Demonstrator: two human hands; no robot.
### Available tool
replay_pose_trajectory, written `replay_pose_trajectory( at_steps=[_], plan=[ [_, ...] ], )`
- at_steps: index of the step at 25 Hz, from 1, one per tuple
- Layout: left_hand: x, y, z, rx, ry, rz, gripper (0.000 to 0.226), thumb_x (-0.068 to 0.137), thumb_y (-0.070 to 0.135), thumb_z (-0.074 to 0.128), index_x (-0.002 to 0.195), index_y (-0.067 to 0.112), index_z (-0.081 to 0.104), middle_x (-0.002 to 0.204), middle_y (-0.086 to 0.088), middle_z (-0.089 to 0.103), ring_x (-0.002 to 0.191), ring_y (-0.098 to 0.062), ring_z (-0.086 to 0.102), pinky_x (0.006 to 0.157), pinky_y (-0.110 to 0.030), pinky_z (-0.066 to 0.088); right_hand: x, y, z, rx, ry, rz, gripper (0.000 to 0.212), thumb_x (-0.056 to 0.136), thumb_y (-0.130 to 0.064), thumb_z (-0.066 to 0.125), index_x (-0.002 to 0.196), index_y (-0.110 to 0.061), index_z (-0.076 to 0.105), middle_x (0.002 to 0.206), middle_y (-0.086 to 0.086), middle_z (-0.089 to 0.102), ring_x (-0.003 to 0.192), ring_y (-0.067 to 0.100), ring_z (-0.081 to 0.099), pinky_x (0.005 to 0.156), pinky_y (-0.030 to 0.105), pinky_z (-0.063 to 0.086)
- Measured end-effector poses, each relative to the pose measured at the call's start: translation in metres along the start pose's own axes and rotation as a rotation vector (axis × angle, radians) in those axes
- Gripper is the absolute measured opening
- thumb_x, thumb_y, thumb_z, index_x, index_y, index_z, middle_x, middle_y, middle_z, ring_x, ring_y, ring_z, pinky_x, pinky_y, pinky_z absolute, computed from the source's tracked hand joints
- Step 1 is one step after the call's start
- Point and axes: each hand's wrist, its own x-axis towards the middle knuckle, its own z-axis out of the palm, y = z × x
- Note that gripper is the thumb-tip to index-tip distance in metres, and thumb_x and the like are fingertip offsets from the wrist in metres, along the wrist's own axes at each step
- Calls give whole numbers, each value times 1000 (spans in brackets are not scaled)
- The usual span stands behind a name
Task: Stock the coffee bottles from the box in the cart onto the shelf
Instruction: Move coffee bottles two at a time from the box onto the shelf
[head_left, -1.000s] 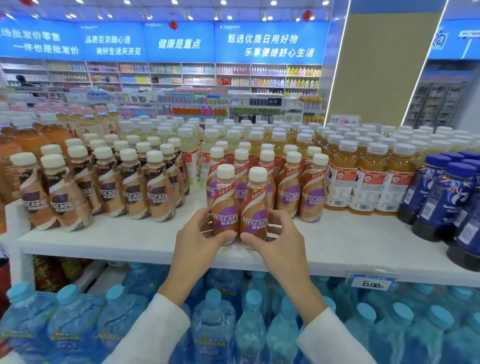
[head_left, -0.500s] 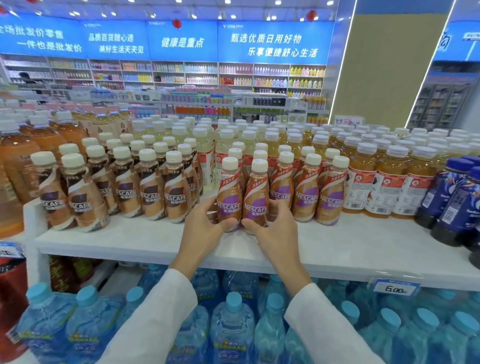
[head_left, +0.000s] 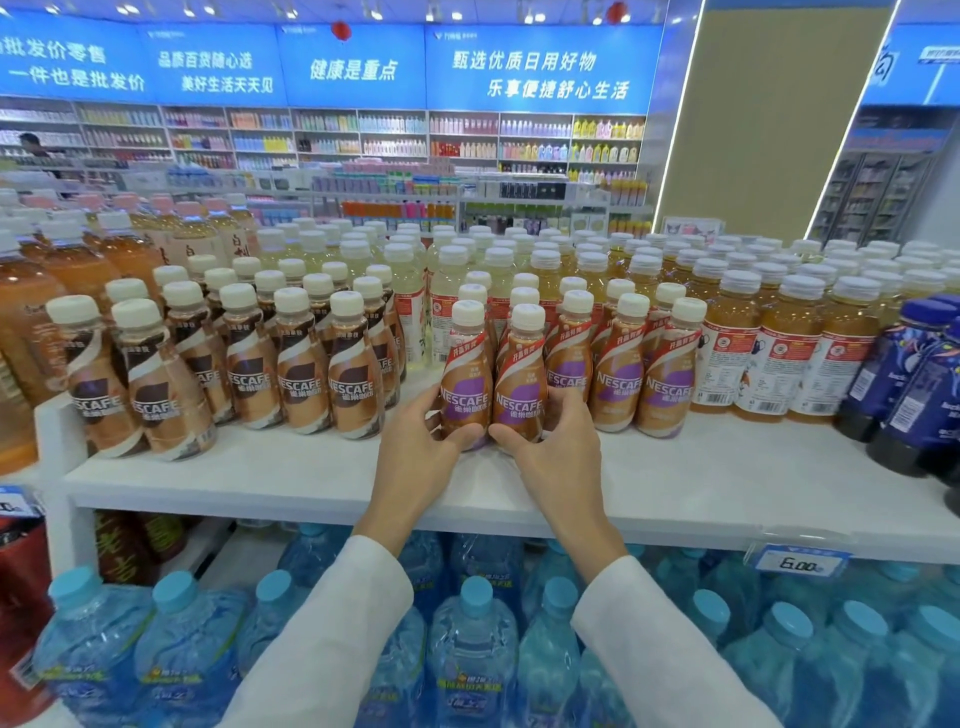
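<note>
Two Nescafe coffee bottles with purple-and-red labels and white caps stand side by side on the white shelf (head_left: 701, 483). My left hand (head_left: 415, 447) grips the left coffee bottle (head_left: 466, 374) low on its body. My right hand (head_left: 556, 447) grips the right coffee bottle (head_left: 522, 379) the same way. Both bottles are upright, at the front of a row of matching purple-label bottles (head_left: 618, 374). The box and the cart are out of view.
Brown-label Nescafe bottles (head_left: 301, 374) fill the shelf to the left. Amber tea bottles (head_left: 789, 353) and dark blue bottles (head_left: 914, 374) stand to the right. Large water bottles (head_left: 467, 639) sit on the tier below, beside a price tag (head_left: 797, 564).
Both hands have pushed the two bottles back along the shelf, closer to the row of matching bottles. The camera view has shifted toward the shelf.
</note>
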Motion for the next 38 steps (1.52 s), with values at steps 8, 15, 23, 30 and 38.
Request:
replay_pose_trajectory(
  at_steps=[8, 15, 23, 30, 38],
  plan=[
    [5, -12, 4, 80, 8, 37, 63, 83, 31, 79, 140, 24, 53, 132, 3, 60, 114, -13, 61, 98, -32, 53, -2, -2, 1, 7, -6, -1, 63, 75, -36, 86, 122, -30, 45, 122, -10, 58, 109, 7, 58, 92, 25, 51],
    [3, -18, 7, 154, 26, 40, 64, 81, 43, 78, 138, 28, 53, 126, 6, 64, 112, -11, 62, 97, -40, 56, -3, 2, 0, -4, -52, 0, 67, 73, -42, 85, 127, -32, 46, 125, -9, 59, 111, 9, 60, 95, 32, 54],
    [-44, 3, -5, 354, 115, -57, 69, 88, 42, 71, 148, 17, 45, 144, -1, 56, 127, -19, 55, 108, -41, 46, -37, -7, -39, -92, -205, 15, 55, 87, -43, 73, 134, -23, 53, 126, -7, 56, 115, 15, 56, 101, 37, 48],
    [-180, -9, -29, 309, 450, -112, 32, 96, 42, 61, 125, 31, 63, 121, 28, 59, 112, 10, 54, 95, -11, 42, -111, -1, -75, 141, -424, -94, 22, 100, -30, 57, 121, -33, 64, 118, -25, 63, 113, -4, 57, 94, 12, 43],
    [-386, -75, -61, 239, 854, -577, 19, 96, 39, 62, 113, 35, 67, 108, 20, 70, 96, 10, 63, 79, -13, 49, -247, 46, -18, 300, -796, 158, 18, 87, -14, 75, 98, -28, 72, 104, 1, 75, 88, -14, 63, 75, -2, 43]
  ],
)
